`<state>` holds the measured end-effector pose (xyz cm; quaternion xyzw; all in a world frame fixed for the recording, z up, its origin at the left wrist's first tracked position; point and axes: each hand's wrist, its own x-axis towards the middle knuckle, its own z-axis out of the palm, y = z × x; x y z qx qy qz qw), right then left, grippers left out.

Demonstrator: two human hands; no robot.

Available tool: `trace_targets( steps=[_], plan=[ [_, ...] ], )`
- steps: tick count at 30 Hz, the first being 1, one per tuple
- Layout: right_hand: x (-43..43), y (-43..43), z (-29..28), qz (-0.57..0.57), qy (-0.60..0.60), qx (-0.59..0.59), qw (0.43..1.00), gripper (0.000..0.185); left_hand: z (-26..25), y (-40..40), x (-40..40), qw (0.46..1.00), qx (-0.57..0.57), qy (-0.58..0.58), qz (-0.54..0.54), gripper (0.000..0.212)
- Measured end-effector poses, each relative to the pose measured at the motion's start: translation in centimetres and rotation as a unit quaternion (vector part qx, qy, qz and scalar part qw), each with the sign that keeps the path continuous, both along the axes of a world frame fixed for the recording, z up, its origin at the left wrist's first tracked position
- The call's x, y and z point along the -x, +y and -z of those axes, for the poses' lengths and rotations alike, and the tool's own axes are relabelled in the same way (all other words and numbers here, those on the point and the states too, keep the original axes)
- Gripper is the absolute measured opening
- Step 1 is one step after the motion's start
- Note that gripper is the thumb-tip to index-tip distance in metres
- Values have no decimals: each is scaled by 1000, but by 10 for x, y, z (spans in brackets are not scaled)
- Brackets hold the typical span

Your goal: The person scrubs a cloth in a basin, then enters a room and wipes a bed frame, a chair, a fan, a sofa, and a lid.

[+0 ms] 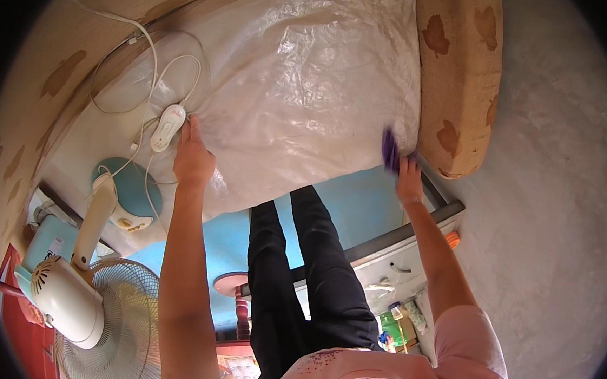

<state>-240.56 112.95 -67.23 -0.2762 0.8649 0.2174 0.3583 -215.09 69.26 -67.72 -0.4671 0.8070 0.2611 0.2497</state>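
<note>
A crumpled clear plastic sheet (309, 100) covers a wide, pale, padded surface before me. My left hand (194, 153) rests flat on the plastic, its fingertips right beside a white corded control or socket unit (168, 127). Whether they touch the unit I cannot tell. Near the right front corner of the sheet, my right hand (410, 178) holds a dark purple cloth (390, 150), blurred by motion. A padded armrest (458, 89) in tan fabric with brown leaf shapes stands just beyond that hand.
White cables (154, 57) loop over the sheet's left side. An electric fan (71, 305) stands at lower left, its teal base (129, 193) on the plastic. My legs (312, 253) come against the front edge. A red round stool (231, 283) and a grey wall (552, 180) are nearby.
</note>
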Motion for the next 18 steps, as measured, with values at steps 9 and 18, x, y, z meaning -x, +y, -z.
trace_targets(
  steps=[9,18],
  plan=[
    [-5,-34,-75,193,-213,236,928,29,-3,-26,-23,981,115,70,143,59],
    [-19,-353,-45,-84,-116,577,804,36,14,-103,-50,985,-2,151,81,55]
  ],
)
